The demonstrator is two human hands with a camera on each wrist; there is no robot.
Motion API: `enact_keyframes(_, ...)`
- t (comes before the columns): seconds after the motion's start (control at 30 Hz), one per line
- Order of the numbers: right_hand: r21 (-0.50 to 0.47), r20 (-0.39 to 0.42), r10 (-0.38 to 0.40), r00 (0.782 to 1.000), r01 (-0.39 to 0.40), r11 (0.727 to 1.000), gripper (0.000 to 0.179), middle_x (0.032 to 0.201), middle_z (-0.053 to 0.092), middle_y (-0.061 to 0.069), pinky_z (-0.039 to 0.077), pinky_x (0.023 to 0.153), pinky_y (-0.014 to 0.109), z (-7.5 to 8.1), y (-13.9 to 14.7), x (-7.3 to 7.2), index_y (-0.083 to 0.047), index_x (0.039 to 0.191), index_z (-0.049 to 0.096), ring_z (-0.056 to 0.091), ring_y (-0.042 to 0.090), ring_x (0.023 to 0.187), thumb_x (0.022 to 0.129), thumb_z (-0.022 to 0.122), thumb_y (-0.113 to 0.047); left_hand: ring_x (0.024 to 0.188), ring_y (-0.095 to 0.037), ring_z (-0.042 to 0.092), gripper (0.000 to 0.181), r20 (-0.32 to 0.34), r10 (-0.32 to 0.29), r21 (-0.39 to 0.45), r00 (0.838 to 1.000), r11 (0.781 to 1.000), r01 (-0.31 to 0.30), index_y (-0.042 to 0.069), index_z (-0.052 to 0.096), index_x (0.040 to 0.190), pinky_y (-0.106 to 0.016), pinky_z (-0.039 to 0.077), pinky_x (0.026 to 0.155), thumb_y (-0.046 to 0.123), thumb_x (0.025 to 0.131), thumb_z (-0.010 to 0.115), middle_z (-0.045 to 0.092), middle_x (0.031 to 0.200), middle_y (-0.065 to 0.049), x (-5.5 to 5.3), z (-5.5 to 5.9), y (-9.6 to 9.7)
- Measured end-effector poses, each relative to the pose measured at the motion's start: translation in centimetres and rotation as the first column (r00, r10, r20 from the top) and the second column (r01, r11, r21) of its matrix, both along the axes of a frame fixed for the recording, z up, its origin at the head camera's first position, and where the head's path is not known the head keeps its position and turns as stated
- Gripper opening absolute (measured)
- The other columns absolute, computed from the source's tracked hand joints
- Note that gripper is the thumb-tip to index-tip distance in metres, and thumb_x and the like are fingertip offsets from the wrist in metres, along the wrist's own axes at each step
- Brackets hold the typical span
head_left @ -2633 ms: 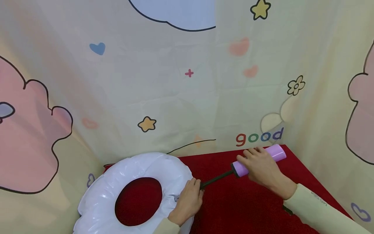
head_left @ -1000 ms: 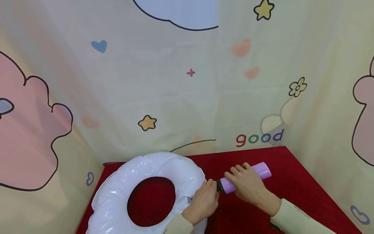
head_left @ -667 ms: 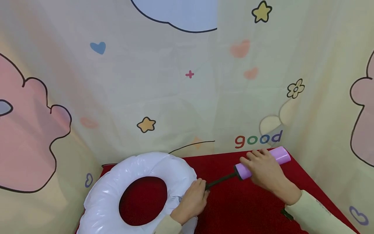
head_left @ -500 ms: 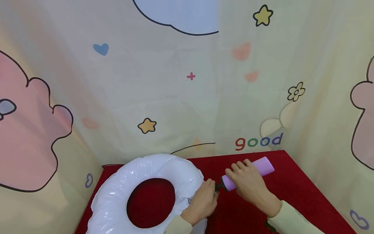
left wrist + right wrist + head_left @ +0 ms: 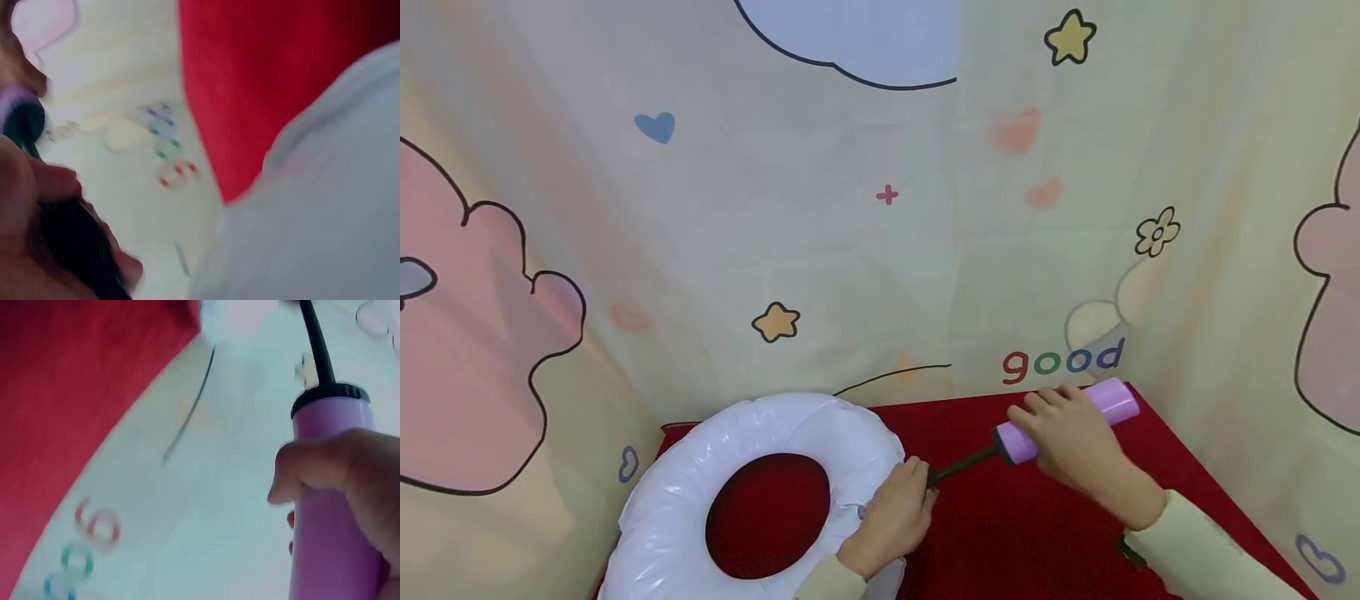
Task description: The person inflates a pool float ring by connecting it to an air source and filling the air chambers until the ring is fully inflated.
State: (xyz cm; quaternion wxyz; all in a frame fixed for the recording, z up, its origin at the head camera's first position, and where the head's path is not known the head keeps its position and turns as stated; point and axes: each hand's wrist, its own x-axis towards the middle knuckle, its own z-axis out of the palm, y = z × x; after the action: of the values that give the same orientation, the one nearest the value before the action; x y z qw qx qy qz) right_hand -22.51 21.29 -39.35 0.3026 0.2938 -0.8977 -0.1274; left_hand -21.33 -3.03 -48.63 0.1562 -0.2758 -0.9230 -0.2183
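A hand air pump with a lilac barrel point(image 5: 1116, 400) is stretched between both hands in the head view. My right hand point(image 5: 1075, 442) grips the barrel; the right wrist view shows the thumb wrapped across it point(image 5: 331, 531) just below the black cap. From that cap a thin black rod point(image 5: 966, 463) runs down-left to my left hand point(image 5: 891, 518). Dark in the left wrist view, the pump's black handle point(image 5: 75, 250) lies within the curled left fingers. Under and beside this hand is a white inflatable ring point(image 5: 655, 517), plump but wrinkled near the hand. Where pump and ring meet is hidden.
A red cloth point(image 5: 1022, 533) covers the table beneath the ring and pump. Behind stands a pale curtain point(image 5: 820, 208) printed with stars, hearts and the word "good", and it also closes in both sides.
The right hand has slid the barrel back and forth along the rod. Since half a second ago it has moved up-right, baring the rod. The ring and left hand have shifted slightly left.
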Motion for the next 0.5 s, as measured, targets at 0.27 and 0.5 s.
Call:
enact_keyframes(0.27,0.053,0.03,0.075,0.997,-0.076,0.996,0.052,0.086,0.067,0.005,0.045,0.076,0.042,-2.9,-3.5,-0.1,-0.015,0.094,0.06,0.063,0.024,0.083,0.052,0.09,-0.024,0.077,-0.013,0.052,0.004,0.032,0.015,-0.014,0.999,1.0,-0.015,0.008,0.056,0.091,-0.022,0.044,0.061,0.011,0.091,0.06,0.053,0.083,0.001,0.1,0.2,2.2)
enact_keyframes(0.5,0.01,0.065,0.017,0.998,-0.018,1.0,0.053,0.09,0.069,0.004,0.046,0.08,0.045,-0.2,0.8,-0.4,-0.017,0.096,0.061,0.065,0.025,0.088,0.052,0.089,-0.022,0.075,-0.011,0.049,0.012,0.063,0.01,0.016,0.998,1.0,-0.011,0.013,0.052,0.086,-0.02,0.037,0.058,0.015,0.094,0.061,0.05,0.081,0.003,-0.4,-0.2,0.8)
